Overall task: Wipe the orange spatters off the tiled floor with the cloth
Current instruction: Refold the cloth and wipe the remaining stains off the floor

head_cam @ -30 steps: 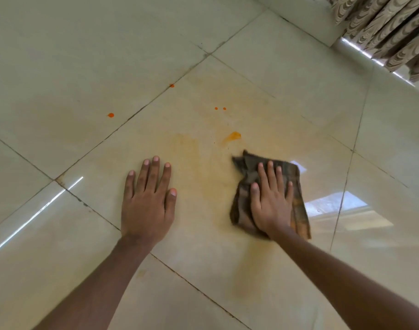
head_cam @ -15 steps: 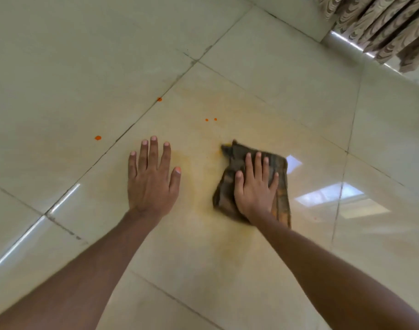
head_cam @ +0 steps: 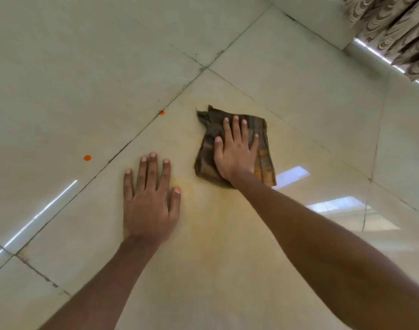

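Note:
My right hand [head_cam: 236, 152] presses flat on a folded brown checked cloth [head_cam: 263, 141] lying on the cream tiled floor [head_cam: 299, 75]. My left hand [head_cam: 150, 198] rests flat on the tile to the left of it, fingers spread, holding nothing. One orange drop [head_cam: 161, 112] sits on the grout line up and left of the cloth. A second, larger orange drop [head_cam: 87, 158] lies on the neighbouring tile, left of my left hand. A pale orange smear [head_cam: 203, 210] stains the tile between and below my hands.
A patterned beige curtain [head_cam: 394, 27] hangs at the top right above a low wall base. Bright window reflections [head_cam: 291, 173] gleam on the tiles right of the cloth. Dark grout lines cross the floor.
My right hand has pushed the cloth forward over the smeared orange blob and the two small drops, which no longer show. My left hand has stayed flat on the floor.

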